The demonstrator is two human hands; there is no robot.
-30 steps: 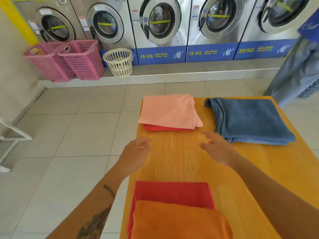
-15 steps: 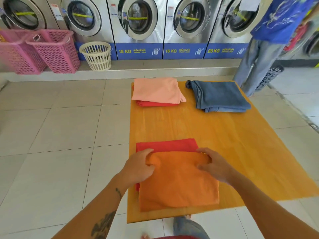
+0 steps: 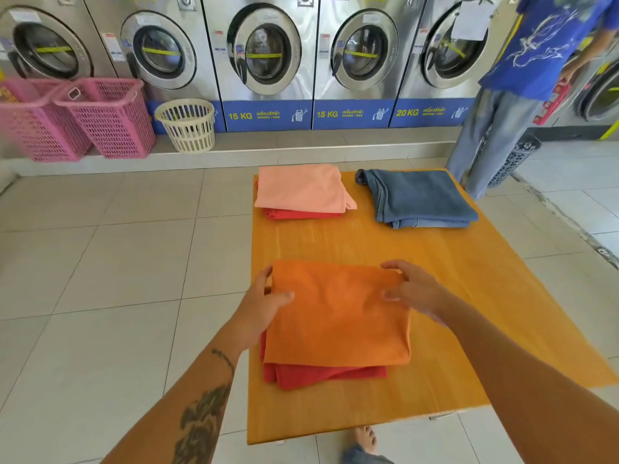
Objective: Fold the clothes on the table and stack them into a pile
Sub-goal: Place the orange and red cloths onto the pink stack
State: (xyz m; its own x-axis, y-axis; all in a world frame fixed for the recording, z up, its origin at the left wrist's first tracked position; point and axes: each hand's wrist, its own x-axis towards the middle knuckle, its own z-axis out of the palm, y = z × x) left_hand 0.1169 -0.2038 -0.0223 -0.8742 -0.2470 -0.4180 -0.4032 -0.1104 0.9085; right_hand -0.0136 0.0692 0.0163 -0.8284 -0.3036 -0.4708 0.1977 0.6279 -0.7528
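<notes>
- The folded orange cloth (image 3: 338,313) lies on the near left part of the wooden tabletop (image 3: 452,296), on top of a folded red cloth (image 3: 321,376) whose edge shows below and at the left.
- The left hand (image 3: 259,304) grips the orange cloth's left edge — thumb on top, fingers tucked beside and under it; the forearm bears a dark tattoo.
- The right hand (image 3: 413,288) rests on the cloth's far right corner, fingers bent and pinching the fabric.
- Toward the far edge lies a second stack: a folded pink cloth (image 3: 301,187) on a red one (image 3: 294,214); beside it, apart, folded blue jeans (image 3: 422,197).
- Beyond the tabletop — a tiled floor (image 3: 100,262), a row of washing machines (image 3: 264,51), two pink baskets (image 3: 107,115) and a cream basket (image 3: 187,123); a person in a blue shirt (image 3: 542,45) stands at the right.
</notes>
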